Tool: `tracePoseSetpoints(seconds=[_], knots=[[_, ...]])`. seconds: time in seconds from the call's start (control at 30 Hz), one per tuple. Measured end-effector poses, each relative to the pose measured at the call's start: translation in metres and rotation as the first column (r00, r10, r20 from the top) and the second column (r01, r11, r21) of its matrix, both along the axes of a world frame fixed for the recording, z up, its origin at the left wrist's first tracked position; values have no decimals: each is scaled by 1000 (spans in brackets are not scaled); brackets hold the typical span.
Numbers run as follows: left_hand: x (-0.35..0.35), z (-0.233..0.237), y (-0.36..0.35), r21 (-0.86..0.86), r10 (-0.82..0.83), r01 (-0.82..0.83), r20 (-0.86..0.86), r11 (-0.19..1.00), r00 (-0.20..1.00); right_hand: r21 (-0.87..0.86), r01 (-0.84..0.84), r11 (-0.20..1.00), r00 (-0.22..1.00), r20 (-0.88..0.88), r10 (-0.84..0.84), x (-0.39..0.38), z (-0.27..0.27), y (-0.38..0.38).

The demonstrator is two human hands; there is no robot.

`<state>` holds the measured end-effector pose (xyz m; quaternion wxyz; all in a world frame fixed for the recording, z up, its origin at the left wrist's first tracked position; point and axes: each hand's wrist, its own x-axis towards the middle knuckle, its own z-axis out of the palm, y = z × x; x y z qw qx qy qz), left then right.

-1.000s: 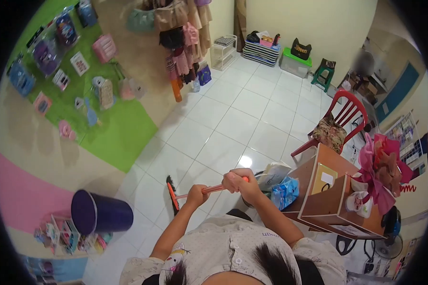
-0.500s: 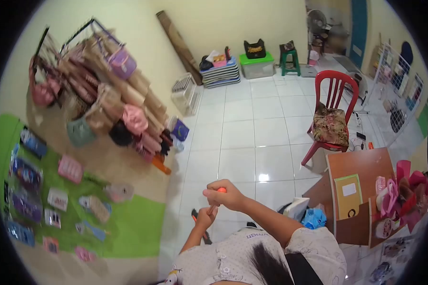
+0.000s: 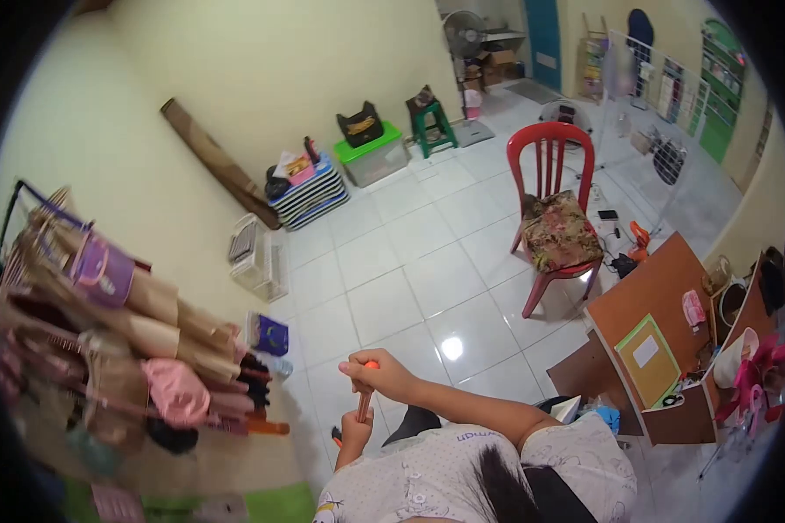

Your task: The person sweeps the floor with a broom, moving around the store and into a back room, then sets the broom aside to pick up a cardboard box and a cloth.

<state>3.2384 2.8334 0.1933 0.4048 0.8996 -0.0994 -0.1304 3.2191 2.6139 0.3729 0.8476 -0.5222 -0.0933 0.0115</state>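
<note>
Broom (image 3: 364,403) had swung from crosswise to steep; left hand (image 3: 355,429), clenched low, nearer its head (image 3: 337,433) (mostly hidden). Right hand (image 3: 382,377) gripped the top.

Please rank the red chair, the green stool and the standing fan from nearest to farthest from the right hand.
From the right hand:
1. Red chair: ahead, to the right.
2. Green stool: farther back, against the wall.
3. Standing fan: farthest, beyond the wall's edge.

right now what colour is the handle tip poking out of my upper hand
Orange; the handle tip shows best in the head view.
</note>
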Motion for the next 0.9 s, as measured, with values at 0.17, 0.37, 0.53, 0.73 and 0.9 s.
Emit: tracePoseSetpoints(seconds=[0.17,0.37,0.53,0.73,0.9], knots=[[136,9,-58,-30,-185,184,-75,983,980,-40,144,989,990,6,-144,102,18,-47],[273,35,-158,-26,-443,442,-33,896,896,-113,315,943,944,-68,-323,187,35,-114],[349,6,-251,-52,-653,654,30,755,757,-107,414,904,907,-44,-420,215,14,-191],[428,-13,-369,2,-683,683,-32,730,730,-43,450,892,891,-45,-451,286,-6,-299],[502,-2,-469,-54,-629,627,-96,777,771,-82,448,890,889,-66,-454,378,13,-397]])
